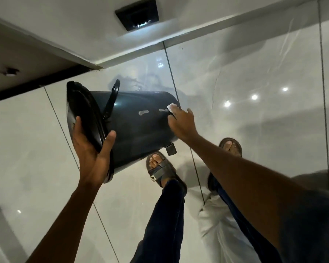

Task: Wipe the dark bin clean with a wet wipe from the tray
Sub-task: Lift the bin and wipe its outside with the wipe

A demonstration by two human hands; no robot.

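Note:
The dark bin [137, 128] is held off the floor, tipped on its side with its black lid [84, 114] to the left and its base to the right. My left hand [92, 150] grips the lid end from below, thumb on the lid and fingers on the body. My right hand [180, 123] presses a white wet wipe [171, 109] flat against the bin's side near the base. Only a corner of the wipe shows past my fingers. Two pale smudges mark the bin's side to the left of the wipe. No tray is in view.
Glossy pale floor tiles [254, 76] lie below. My two sandalled feet [160, 168] stand right under the bin. A white skirting and wall run along the top, with a dark square vent [138, 13]. A white cloth or bag [220, 230] lies by my right leg.

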